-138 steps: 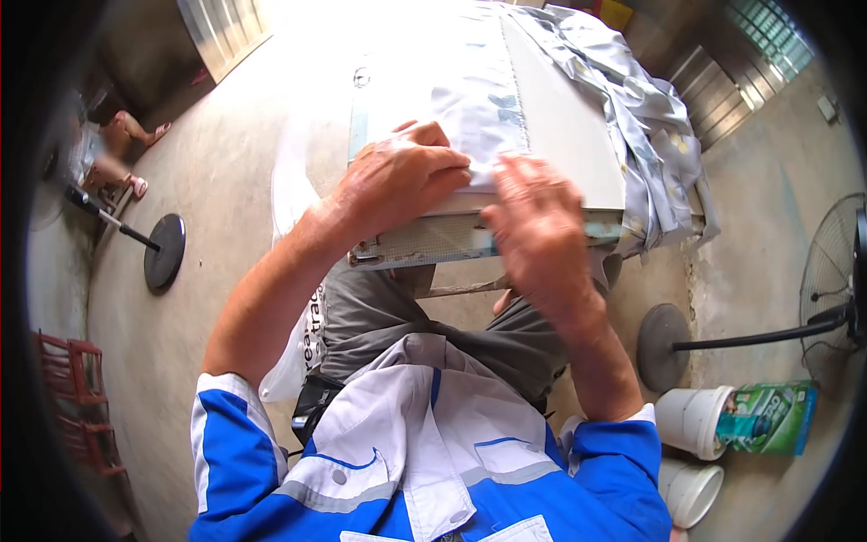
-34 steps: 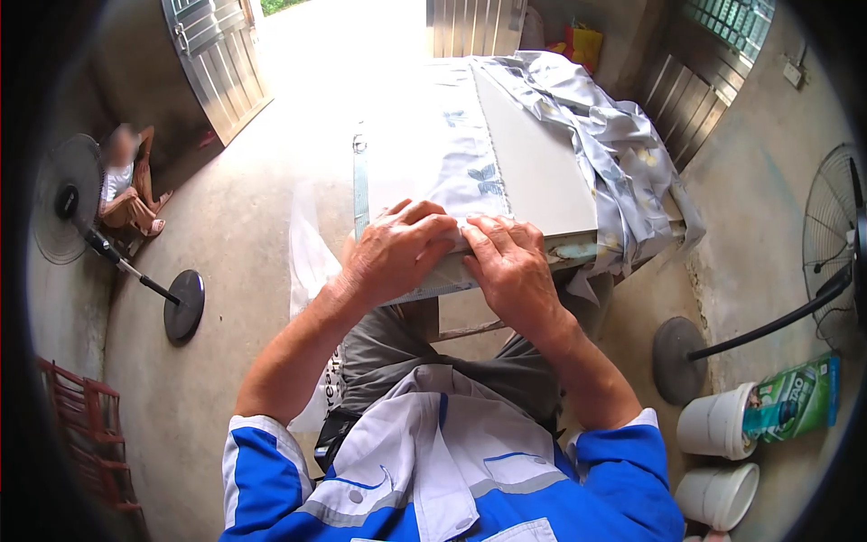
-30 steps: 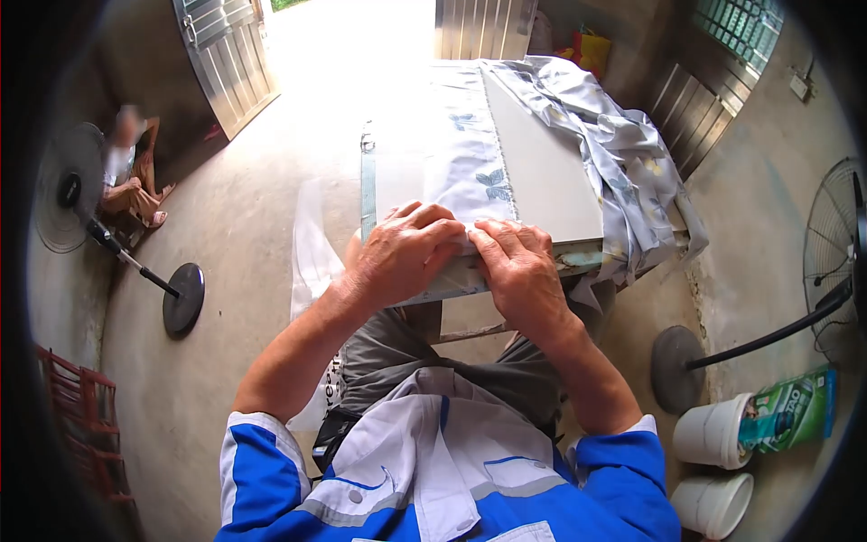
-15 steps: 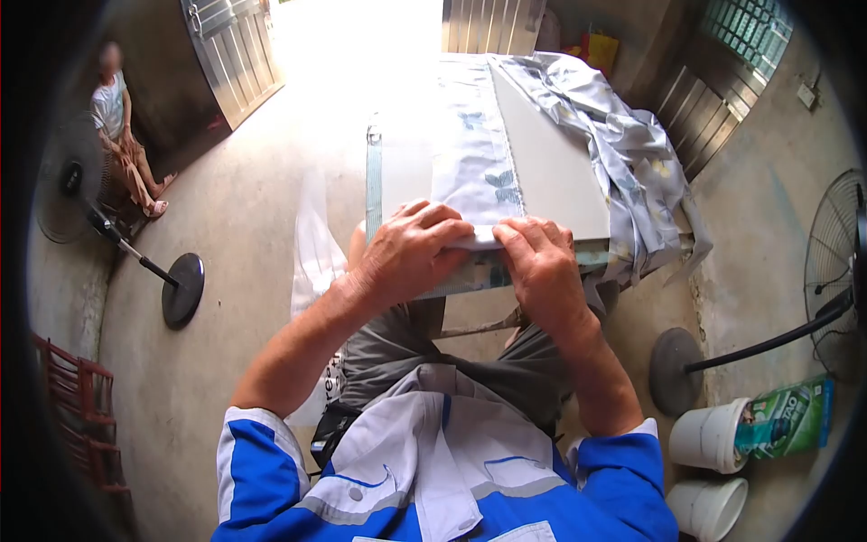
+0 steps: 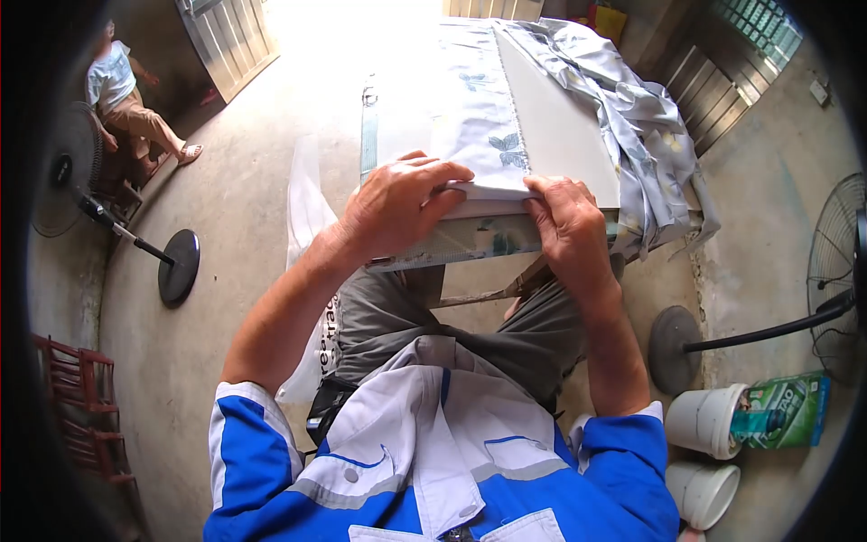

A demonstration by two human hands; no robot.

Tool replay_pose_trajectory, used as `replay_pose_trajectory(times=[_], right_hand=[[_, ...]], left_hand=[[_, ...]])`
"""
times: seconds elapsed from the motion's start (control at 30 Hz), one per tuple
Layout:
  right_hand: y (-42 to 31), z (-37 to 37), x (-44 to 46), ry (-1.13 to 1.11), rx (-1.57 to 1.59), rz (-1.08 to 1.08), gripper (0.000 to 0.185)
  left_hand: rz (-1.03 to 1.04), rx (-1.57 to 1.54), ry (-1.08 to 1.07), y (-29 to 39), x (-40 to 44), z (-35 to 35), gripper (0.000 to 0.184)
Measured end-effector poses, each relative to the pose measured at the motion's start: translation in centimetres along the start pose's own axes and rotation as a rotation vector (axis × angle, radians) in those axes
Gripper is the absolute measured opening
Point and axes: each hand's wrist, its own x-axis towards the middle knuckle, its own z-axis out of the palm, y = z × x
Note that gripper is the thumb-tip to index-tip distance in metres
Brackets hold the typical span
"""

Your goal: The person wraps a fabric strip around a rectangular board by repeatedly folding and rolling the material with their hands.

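Note:
A strip of pale fabric (image 5: 474, 117) with blue butterfly-like prints lies lengthwise on the white-topped table (image 5: 560, 126). Its near end is folded over at the table's front edge. My left hand (image 5: 397, 200) pinches the left end of that fold between thumb and fingers. At the right end, my right hand (image 5: 569, 212) grips the same fold, thumb below and fingers on top. Between both hands the fold is stretched fairly straight. A heap of similar patterned cloth (image 5: 632, 126) covers the table's right side and hangs over its edge.
One standing fan (image 5: 68, 172) is at the left, another (image 5: 835, 262) at the right. White buckets (image 5: 700, 423) and a green packet (image 5: 786, 411) are at lower right. Red chairs (image 5: 81, 388) stand lower left. A person (image 5: 122, 90) sits beyond the left fan.
Both hands have shifted toward the far side in view, and my right hand has moved outward, widening the gap along the fold. The seated person has changed posture.

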Motion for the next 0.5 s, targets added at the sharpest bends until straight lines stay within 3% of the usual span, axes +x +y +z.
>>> replay_pose_trajectory(times=[0.17,0.37,0.5], right_hand=[[0.0,0.0,0.9,-0.002,0.084,0.058,0.026],[0.1,0.0,1.5,-0.046,0.122,0.152,0.025],[0.7,0.4,1.6,-0.025,0.052,0.028,0.023]], left_hand=[[-0.186,-0.054,-0.06,0.2,0.4,-0.2,0.027],[-0.233,-0.059,-0.069,-0.9,1.1,-0.3,0.031],[-0.291,-0.063,-0.115,-0.8,1.5,-0.7,0.031]])
